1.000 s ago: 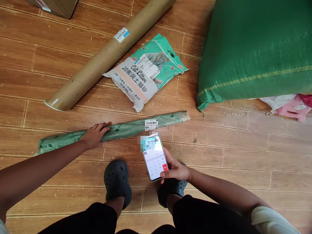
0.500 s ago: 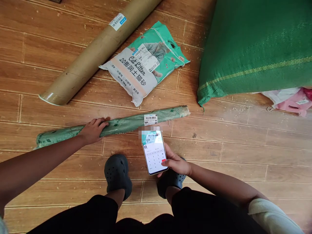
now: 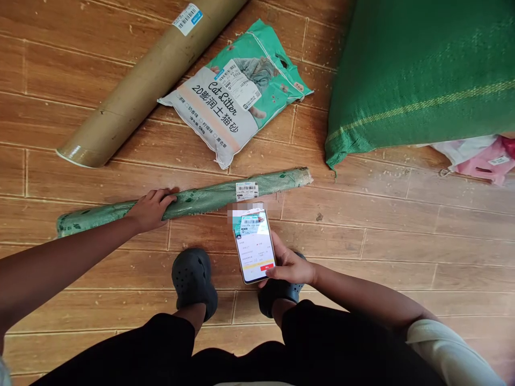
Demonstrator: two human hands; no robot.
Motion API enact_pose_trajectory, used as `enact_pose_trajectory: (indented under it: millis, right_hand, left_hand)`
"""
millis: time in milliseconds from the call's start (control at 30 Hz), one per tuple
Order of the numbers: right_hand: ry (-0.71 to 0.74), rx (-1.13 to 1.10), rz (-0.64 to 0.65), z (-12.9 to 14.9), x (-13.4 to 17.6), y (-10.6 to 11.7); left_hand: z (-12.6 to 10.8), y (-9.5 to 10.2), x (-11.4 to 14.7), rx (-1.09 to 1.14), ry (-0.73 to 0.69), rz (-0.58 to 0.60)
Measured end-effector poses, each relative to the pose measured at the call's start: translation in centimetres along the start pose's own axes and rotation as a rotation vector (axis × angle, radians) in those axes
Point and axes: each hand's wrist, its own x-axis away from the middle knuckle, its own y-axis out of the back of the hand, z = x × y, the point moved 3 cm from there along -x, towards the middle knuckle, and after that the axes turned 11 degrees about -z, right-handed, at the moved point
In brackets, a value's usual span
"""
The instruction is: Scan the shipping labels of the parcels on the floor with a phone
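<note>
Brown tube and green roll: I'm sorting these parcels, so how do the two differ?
The brown tube is thicker; the green roll is slimmer.
The brown tube has a plain surface; the green roll shows a leaf pattern.
The left hand lies on the green roll; the brown tube is untouched.
Both are long, lie on the wooden floor and bear barcode labels.

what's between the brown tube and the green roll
In the head view, the cat litter lies between the tube and roll toward the right; floor shows further left.
</note>
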Motion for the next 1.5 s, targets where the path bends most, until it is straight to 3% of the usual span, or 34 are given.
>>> enact_pose_trajectory:
  millis: [333, 533, 633, 700, 800, 900, 967, 1067, 1233, 1367, 1500]
  right_hand:
    - [0.017, 0.042, -0.015, -0.1, 0.5, -0.2]
    - [0.028, -0.017, -0.004, 0.2, 1.0, -0.1]
    - [0.045, -0.059, -0.010, 0.3, 1.7, 0.7]
    - [0.046, -0.076, -0.029, 0.2, 2.2, 1.4]
    - [0.040, -0.086, -0.073, 0.2, 2.7, 2.4]
    - [0.052, -0.084, -0.118, 0.7, 2.8, 3.1]
    - [0.069, -0.093, -0.139, 1.2, 2.7, 3.4]
    - [0.081, -0.093, -0.149, 1.7, 2.9, 3.6]
    - [0.114, -0.110, -0.202, 1.6, 3.7, 4.4]
    - [0.126, -0.118, -0.243, 1.5, 3.8, 4.7]
    - [0.173, -0.111, -0.236, 2.4, 3.5, 4.5]
  left_hand:
    - [0.1, -0.3, 0.0, 0.000, 0.020, 0.035]
    - [0.5, -0.4, 0.2, 0.104, 0.059, 0.009]
    - [0.2, 0.6, -0.3, 0.155, 0.129, -0.065]
    - [-1.1, 1.9, -1.4, 0.174, 0.191, -0.141]
    - [-5.0, 4.3, -4.7, 0.218, 0.277, -0.232]
    - [-9.7, 5.8, -8.2, 0.264, 0.365, -0.223]
    - [-11.6, 6.0, -9.3, 0.292, 0.442, -0.210]
    - [-11.9, 5.3, -8.7, 0.403, 0.466, -0.220]
    - [-10.6, 5.2, -7.2, 0.540, 0.463, -0.364]
    - [-12.8, 7.0, -11.7, 0.606, 0.487, -0.347]
    - [-15.6, 9.1, -17.3, 0.633, 0.673, -0.279]
